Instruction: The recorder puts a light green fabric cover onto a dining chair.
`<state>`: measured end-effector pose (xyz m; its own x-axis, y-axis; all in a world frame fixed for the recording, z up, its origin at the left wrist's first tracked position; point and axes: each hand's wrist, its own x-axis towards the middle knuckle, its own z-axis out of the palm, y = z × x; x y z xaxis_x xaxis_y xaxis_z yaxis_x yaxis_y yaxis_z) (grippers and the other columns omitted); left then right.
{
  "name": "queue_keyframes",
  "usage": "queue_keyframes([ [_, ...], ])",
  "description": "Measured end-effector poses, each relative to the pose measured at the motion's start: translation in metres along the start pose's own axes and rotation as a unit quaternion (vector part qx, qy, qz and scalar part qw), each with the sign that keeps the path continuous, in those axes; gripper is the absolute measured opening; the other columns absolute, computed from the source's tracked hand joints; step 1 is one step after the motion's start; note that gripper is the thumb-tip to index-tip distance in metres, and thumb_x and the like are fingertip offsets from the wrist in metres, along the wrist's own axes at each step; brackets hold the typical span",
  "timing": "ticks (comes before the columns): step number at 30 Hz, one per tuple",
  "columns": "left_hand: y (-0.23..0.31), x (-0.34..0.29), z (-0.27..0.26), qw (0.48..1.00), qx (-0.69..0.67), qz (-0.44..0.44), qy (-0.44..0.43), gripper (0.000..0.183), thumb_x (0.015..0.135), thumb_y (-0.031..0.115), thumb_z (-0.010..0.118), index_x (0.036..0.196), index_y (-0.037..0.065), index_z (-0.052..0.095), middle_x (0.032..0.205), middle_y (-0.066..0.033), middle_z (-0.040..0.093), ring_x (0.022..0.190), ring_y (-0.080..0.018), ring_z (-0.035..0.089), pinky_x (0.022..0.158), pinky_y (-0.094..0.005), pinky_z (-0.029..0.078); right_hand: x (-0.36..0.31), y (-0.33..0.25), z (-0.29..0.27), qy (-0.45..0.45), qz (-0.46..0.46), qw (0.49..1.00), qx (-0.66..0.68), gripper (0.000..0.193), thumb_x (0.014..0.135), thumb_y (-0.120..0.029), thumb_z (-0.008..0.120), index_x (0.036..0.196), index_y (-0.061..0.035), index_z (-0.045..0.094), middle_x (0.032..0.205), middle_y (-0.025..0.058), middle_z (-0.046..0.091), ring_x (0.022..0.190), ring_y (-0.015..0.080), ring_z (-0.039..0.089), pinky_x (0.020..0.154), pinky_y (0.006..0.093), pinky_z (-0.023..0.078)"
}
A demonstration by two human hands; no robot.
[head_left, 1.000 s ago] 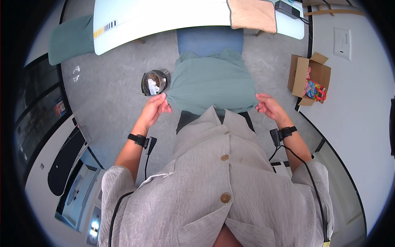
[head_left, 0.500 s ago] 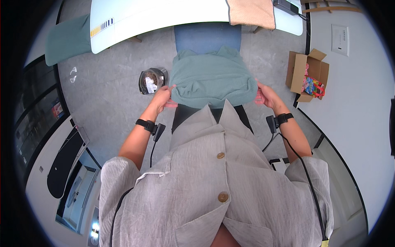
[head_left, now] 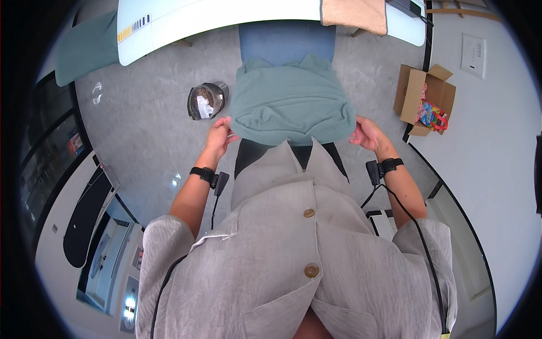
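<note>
A green, finely textured chair cover [head_left: 291, 101] lies over the near part of a blue chair [head_left: 287, 42], just in front of my body. Wrinkles and a loose fold run across its near half. My left hand [head_left: 219, 135] is closed on the cover's near left corner, its fingertips partly hidden at the edge. On the opposite corner, my right hand [head_left: 370, 134] grips the cloth, with some fingers tucked at or under the edge. Both wrists wear black bands with small devices and cables.
A white table [head_left: 226, 14] with an orange cloth [head_left: 354, 16] stands beyond the chair. A clear-sided bin [head_left: 208, 101] is on the floor at left. An open cardboard box [head_left: 411, 93] stands at right. Another green-covered chair [head_left: 87, 48] is far left.
The cover's near edge has shifted slightly and its front folds have changed shape. My left fingers, stretched beneath the edge before, are now drawn in closer at the corner. The view has shifted slightly.
</note>
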<state>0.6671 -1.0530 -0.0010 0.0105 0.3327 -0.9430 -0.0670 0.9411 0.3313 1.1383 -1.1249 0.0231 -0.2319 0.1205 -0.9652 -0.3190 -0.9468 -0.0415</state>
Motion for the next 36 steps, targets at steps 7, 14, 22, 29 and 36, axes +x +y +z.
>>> queue_keyframes([
  [7, -0.037, 0.122, -0.048, 0.997, 0.054, 0.047, -0.015, 0.005, 0.095, 0.008, 0.058, 0.093, 0.006, 0.062, 0.089, -0.0022, 0.067, 0.075, -0.0128, 0.063, 0.067, -0.0293, 0.054, 0.007, 0.016, 0.009, 0.015, -0.119, 0.993, 0.017, 0.022, 0.100, -0.018, 0.043, 0.110, -0.0078, 0.059, 0.087, -0.0015, 0.065, 0.067, 0.0079, 0.059, 0.053, 0.0244, 0.050],
  [14, -0.008, 0.137, -0.014, 0.995, 0.087, 0.047, -0.007, 0.009, 0.093, 0.005, 0.060, 0.085, 0.007, 0.057, 0.082, -0.0030, 0.062, 0.072, -0.0150, 0.059, 0.064, -0.0319, 0.051, 0.037, 0.033, -0.006, 0.175, -0.149, 0.969, -0.093, 0.017, 0.098, -0.016, 0.044, 0.093, -0.0103, 0.059, 0.074, -0.0040, 0.053, 0.060, 0.0083, 0.047, 0.053, 0.0260, 0.049],
  [22, 0.002, 0.065, 0.000, 0.999, -0.006, -0.040, -0.022, 0.019, 0.102, 0.011, 0.042, 0.112, 0.003, 0.057, 0.107, -0.0088, 0.066, 0.092, -0.0179, 0.066, 0.079, -0.0330, 0.055, 0.172, 0.021, -0.071, 0.171, -0.303, 0.900, -0.261, 0.018, 0.096, -0.021, 0.055, 0.095, -0.0036, 0.061, 0.083, 0.0027, 0.061, 0.079, 0.0112, 0.053, 0.071, 0.0313, 0.048],
  [29, 0.002, 0.085, 0.010, 0.996, 0.073, 0.004, -0.043, 0.015, 0.099, 0.007, 0.048, 0.108, 0.001, 0.059, 0.104, -0.0083, 0.067, 0.091, -0.0181, 0.066, 0.079, -0.0314, 0.055, 0.191, 0.000, -0.058, 0.071, -0.230, 0.959, -0.150, 0.035, 0.094, -0.020, 0.056, 0.119, 0.0042, 0.057, 0.110, 0.0106, 0.066, 0.097, 0.0168, 0.060, 0.088, 0.0317, 0.050],
  [36, 0.041, 0.135, -0.011, 0.957, 0.261, 0.102, 0.076, 0.023, 0.101, 0.022, 0.053, 0.085, 0.005, 0.052, 0.072, -0.0002, 0.053, 0.066, -0.0084, 0.052, 0.061, -0.0219, 0.046, 0.144, 0.013, -0.061, 0.133, -0.124, 0.966, -0.186, 0.031, 0.098, -0.021, 0.053, 0.115, 0.0034, 0.058, 0.107, 0.0069, 0.064, 0.097, 0.0152, 0.058, 0.085, 0.0304, 0.050],
])
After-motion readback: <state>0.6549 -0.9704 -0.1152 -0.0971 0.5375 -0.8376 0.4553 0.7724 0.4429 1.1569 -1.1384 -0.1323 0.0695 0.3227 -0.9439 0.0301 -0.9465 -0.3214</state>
